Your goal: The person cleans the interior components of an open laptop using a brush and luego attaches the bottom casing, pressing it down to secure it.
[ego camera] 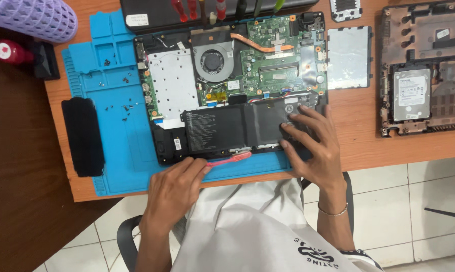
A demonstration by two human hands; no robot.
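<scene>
We see a brown wooden worktop [398, 146] with a darker wooden surface [21, 201] to its left. Below the worktop's front edge lies a pale tiled floor [413, 216], evenly lit.

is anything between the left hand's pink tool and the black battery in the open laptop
Nothing visible. The left hand holds the pink tool with its tip right at the front edge of the black battery, no object between. The right hand lies flat on the battery's right end.
</scene>
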